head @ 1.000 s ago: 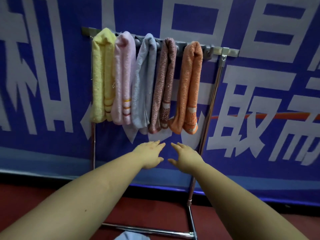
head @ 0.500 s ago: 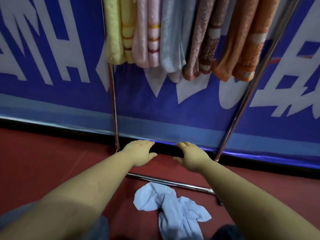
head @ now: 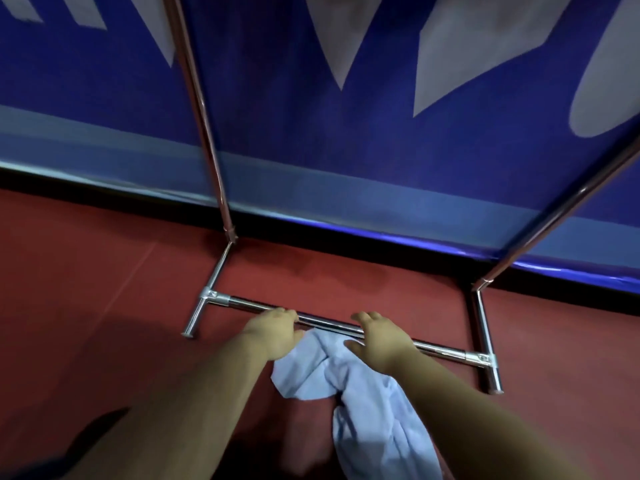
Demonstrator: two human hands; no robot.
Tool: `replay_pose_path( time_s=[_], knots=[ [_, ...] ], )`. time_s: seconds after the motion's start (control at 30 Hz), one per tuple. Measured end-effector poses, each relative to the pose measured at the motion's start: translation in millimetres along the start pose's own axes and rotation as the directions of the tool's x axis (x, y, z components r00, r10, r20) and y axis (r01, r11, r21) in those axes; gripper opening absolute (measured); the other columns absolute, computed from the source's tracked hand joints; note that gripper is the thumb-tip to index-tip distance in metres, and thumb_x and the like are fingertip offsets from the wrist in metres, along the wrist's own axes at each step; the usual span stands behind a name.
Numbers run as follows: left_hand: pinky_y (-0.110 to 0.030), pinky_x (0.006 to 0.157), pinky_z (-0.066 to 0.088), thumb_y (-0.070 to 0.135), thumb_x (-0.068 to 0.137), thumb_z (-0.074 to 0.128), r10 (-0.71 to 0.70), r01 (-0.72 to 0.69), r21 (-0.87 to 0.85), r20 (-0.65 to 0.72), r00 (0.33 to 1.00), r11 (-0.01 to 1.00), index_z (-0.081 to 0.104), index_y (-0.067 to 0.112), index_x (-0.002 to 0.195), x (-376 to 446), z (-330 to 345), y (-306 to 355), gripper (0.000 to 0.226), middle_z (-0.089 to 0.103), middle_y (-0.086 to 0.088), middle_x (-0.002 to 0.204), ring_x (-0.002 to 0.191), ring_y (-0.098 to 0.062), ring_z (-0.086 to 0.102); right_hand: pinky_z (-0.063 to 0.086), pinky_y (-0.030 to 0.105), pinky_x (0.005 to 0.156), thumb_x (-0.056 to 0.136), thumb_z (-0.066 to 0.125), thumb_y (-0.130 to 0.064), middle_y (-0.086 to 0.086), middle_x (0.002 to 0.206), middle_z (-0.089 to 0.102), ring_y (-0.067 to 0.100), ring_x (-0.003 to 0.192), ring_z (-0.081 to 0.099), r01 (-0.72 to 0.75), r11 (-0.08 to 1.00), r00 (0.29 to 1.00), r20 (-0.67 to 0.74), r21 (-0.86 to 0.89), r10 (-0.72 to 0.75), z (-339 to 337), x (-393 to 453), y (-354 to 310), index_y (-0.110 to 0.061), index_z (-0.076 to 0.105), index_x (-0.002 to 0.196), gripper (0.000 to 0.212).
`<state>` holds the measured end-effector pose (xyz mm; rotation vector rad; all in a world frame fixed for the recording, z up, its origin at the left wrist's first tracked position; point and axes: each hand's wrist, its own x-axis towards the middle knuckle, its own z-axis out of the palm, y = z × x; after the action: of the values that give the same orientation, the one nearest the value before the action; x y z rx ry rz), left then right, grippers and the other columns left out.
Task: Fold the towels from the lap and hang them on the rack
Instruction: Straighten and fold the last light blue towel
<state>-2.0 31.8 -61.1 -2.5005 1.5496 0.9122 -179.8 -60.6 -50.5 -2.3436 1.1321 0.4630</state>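
A crumpled pale blue towel (head: 367, 393) lies on the red floor just in front of the metal rack's low crossbar (head: 325, 322). My left hand (head: 273, 332) reaches down over the towel's upper left corner, fingers relaxed, holding nothing. My right hand (head: 379, 339) hovers over the towel's upper right part with fingers spread. Both hands are near the crossbar. The rack's two uprights (head: 204, 109) rise out of view; the hung towels are out of frame.
A blue banner with white shapes (head: 346, 98) stands behind the rack. The rack's two metal feet (head: 486, 344) stick out toward me on the red floor (head: 86, 289). A dark shape sits at the bottom left corner.
The view has tilted down from the hung towels to the floor. Both hands have dropped toward the blue towel and now reach over its top edge.
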Motion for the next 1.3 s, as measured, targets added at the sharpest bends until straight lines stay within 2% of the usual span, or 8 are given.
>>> replay_pose_path(
  time_s=[0.33, 0.47, 0.63, 0.73, 0.83, 1.0, 1.2, 1.3],
  knots=[
    [-0.034, 0.105, 0.037, 0.033, 0.089, 0.055, -0.355, 0.392, -0.269, 0.176, 0.918, 0.88, 0.038, 0.007, 0.136, 46, 95, -34, 0.056, 0.043, -0.013, 0.142, 0.13, -0.028, 0.044, 0.034, 0.034, 0.105, 0.086, 0.058, -0.038, 0.007, 0.141, 0.041, 0.029, 0.131, 0.04, -0.082, 0.996, 0.979, 0.184, -0.043, 0.089, 82, 44, 6, -0.019, 0.032, 0.142, 0.065],
    [-0.033, 0.097, 0.041, 0.025, 0.09, 0.056, -0.378, 0.416, -0.337, 0.175, 0.909, 0.845, 0.044, 0.007, 0.128, 48, 113, -29, 0.044, 0.054, -0.013, 0.132, 0.122, -0.029, 0.052, 0.042, 0.031, 0.092, 0.092, 0.041, -0.019, 0.006, 0.127, 0.053, 0.027, 0.122, 0.048, -0.147, 0.989, 0.981, 0.13, 0.013, 0.144, 100, 46, 7, -0.017, 0.048, 0.128, 0.037],
    [-0.032, 0.089, 0.043, 0.029, 0.094, 0.047, -0.346, 0.381, -0.44, 0.161, 0.924, 0.813, 0.056, 0.003, 0.115, 44, 100, -23, 0.034, 0.061, -0.015, 0.123, 0.113, -0.031, 0.057, 0.043, 0.028, 0.083, 0.086, 0.055, -0.028, 0.004, 0.117, 0.059, 0.027, 0.113, 0.053, -0.123, 0.99, 0.988, 0.1, 0.075, 0.115, 89, 36, 12, -0.019, 0.06, 0.11, 0.026],
    [-0.032, 0.087, 0.041, 0.025, 0.095, 0.046, -0.305, 0.303, -0.567, 0.095, 0.948, 0.766, 0.053, 0.0, 0.113, 37, 69, -14, 0.031, 0.06, -0.018, 0.119, 0.111, -0.032, 0.057, 0.036, 0.027, 0.071, 0.083, 0.063, -0.031, 0.005, 0.106, 0.062, 0.027, 0.1, 0.059, -0.1, 0.984, 0.994, 0.059, 0.145, 0.092, 60, 20, 13, -0.025, 0.053, 0.088, 0.013],
    [-0.032, 0.077, 0.04, 0.016, 0.093, 0.049, -0.208, 0.128, -0.655, -0.045, 0.977, 0.745, 0.052, 0.009, 0.092, 19, 27, -4, 0.007, 0.058, -0.015, 0.096, 0.092, -0.023, 0.055, 0.031, 0.026, 0.066, 0.08, 0.068, -0.033, 0.001, 0.085, 0.056, 0.022, 0.079, 0.051, -0.065, 0.979, 0.996, -0.041, 0.192, 0.075, 30, -2, 14, -0.029, 0.035, 0.067, 0.035],
    [-0.024, 0.065, 0.028, 0.02, 0.096, 0.044, -0.05, -0.14, -0.606, -0.286, 0.957, 0.783, 0.047, 0.014, 0.095, -36, -61, 26, 0.007, 0.053, -0.006, 0.094, 0.087, -0.016, 0.047, 0.029, 0.028, 0.062, 0.077, 0.07, -0.036, -0.01, 0.064, 0.046, 0.021, 0.071, 0.046, 0.016, 0.978, 0.985, -0.172, 0.21, 0.021, -25, -56, 1, -0.026, 0.032, 0.064, 0.041],
    [-0.021, 0.063, 0.036, 0.021, 0.091, 0.053, 0.183, -0.438, -0.463, -0.498, 0.848, 0.77, 0.052, 0.018, 0.089, -126, -149, 63, 0.003, 0.057, 0.0, 0.086, 0.081, -0.015, 0.05, 0.038, 0.029, 0.066, 0.072, 0.076, -0.04, -0.011, 0.07, 0.05, 0.018, 0.076, 0.051, 0.156, 0.974, 0.963, -0.243, 0.164, -0.113, -87, -132, -27, -0.026, 0.041, 0.069, 0.038],
    [-0.028, 0.077, 0.044, 0.033, 0.081, 0.055, 0.385, -0.551, -0.286, -0.471, 0.793, 0.784, 0.056, 0.028, 0.081, -175, -165, 80, 0.005, 0.064, 0.004, 0.087, 0.085, -0.014, 0.058, 0.042, 0.025, 0.076, 0.065, 0.082, -0.043, -0.01, 0.094, 0.055, 0.011, 0.084, 0.052, 0.258, 0.889, 0.893, -0.446, 0.377, -0.07, -116, -169, -42, -0.022, 0.048, 0.094, 0.05]
  ],
)
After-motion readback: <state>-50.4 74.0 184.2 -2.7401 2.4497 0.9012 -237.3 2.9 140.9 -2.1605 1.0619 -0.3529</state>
